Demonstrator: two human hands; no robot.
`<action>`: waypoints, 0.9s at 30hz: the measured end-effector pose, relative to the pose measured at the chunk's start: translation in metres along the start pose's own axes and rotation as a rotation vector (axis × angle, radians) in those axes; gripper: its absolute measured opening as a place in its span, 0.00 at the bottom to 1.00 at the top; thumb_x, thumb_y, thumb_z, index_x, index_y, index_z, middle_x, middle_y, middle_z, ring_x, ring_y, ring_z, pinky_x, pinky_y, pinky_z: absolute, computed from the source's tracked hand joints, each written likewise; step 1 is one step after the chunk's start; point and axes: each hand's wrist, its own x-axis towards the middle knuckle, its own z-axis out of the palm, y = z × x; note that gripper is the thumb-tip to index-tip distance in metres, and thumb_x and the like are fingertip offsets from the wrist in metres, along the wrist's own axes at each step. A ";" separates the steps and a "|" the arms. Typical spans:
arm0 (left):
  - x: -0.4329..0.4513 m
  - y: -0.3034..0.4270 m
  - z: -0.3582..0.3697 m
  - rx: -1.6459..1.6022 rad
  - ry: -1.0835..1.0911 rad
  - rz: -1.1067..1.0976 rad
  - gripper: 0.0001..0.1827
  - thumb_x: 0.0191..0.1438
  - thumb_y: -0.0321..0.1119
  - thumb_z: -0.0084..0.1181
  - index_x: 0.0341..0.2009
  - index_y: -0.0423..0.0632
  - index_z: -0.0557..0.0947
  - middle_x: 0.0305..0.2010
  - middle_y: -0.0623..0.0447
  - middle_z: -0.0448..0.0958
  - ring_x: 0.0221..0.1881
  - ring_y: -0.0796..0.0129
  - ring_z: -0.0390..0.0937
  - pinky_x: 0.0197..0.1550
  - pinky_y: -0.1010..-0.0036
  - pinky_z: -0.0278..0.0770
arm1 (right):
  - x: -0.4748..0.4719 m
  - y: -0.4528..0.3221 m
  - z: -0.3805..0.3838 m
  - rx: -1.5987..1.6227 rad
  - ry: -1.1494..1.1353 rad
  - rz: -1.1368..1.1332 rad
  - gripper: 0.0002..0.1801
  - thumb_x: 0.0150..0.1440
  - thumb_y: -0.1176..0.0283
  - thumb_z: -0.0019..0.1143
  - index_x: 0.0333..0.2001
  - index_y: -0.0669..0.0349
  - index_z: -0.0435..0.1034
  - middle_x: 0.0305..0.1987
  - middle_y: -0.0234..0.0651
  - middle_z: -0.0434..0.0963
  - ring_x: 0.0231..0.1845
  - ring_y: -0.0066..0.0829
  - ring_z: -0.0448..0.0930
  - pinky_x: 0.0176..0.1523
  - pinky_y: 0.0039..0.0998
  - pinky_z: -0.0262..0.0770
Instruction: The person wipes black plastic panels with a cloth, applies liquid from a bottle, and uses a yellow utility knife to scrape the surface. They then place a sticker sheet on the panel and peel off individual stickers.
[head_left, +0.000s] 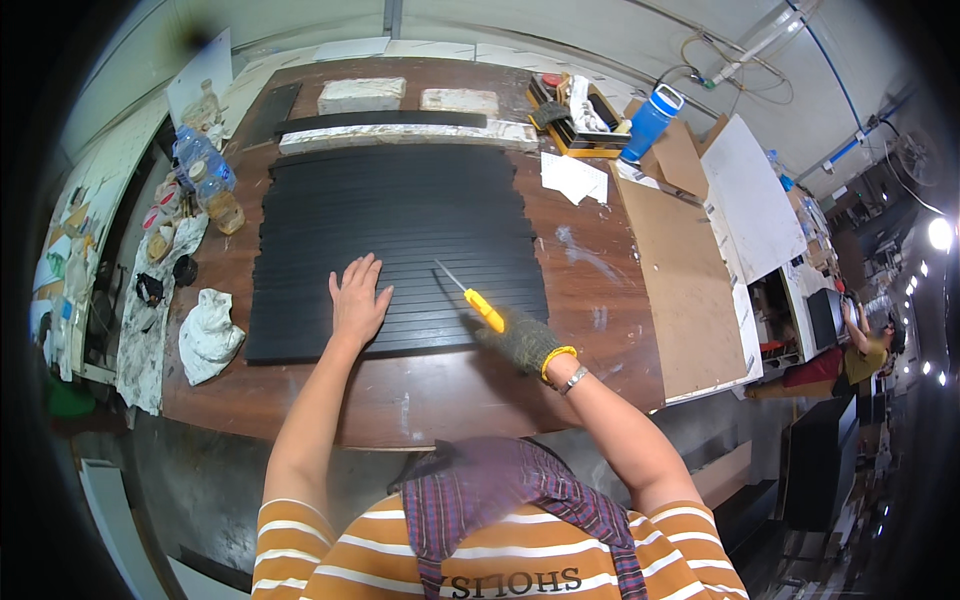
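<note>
Several long black strips (397, 202) lie side by side on a brown wooden table, forming a wide dark panel. My bare left hand (358, 300) rests flat on the strips near their front left part, fingers spread. In my right hand (517, 337), which wears a dark knitted work glove with a yellow cuff, is a yellow-handled tool (485, 310) with a thin metal blade or shaft. Its tip points up and left over the strips. The exact kind of tool cannot be told. Behind the panel lies a whitish, stained bar (405, 137) with a black strip along it.
A crumpled white cloth (211, 337) and plastic bottles (206, 169) are at the left. Two wrapped blocks (362, 95) lie at the back. A toolbox (592, 142), blue bottle (651, 122), white papers (574, 178) and brown board (679, 277) are at the right. A co-worker (862, 356) is far right.
</note>
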 end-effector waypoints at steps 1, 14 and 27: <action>0.003 -0.007 -0.003 0.024 0.020 -0.020 0.29 0.61 0.44 0.57 0.64 0.47 0.73 0.73 0.51 0.64 0.74 0.57 0.57 0.73 0.38 0.46 | 0.001 -0.005 0.002 -0.019 -0.008 -0.018 0.34 0.63 0.45 0.50 0.60 0.63 0.68 0.58 0.55 0.76 0.58 0.56 0.77 0.59 0.46 0.72; 0.044 -0.152 -0.046 0.149 0.109 -0.515 0.34 0.65 0.51 0.51 0.71 0.50 0.65 0.77 0.49 0.57 0.76 0.53 0.54 0.72 0.38 0.51 | 0.018 -0.094 0.011 -0.053 -0.128 -0.061 0.30 0.61 0.48 0.56 0.55 0.63 0.69 0.53 0.52 0.79 0.54 0.53 0.79 0.57 0.46 0.73; 0.039 -0.140 -0.041 0.283 0.101 -0.502 0.31 0.66 0.50 0.47 0.70 0.50 0.67 0.77 0.49 0.58 0.76 0.55 0.54 0.73 0.40 0.48 | 0.042 -0.084 0.012 0.001 -0.065 0.007 0.31 0.61 0.47 0.55 0.55 0.63 0.70 0.53 0.53 0.79 0.54 0.53 0.79 0.57 0.46 0.72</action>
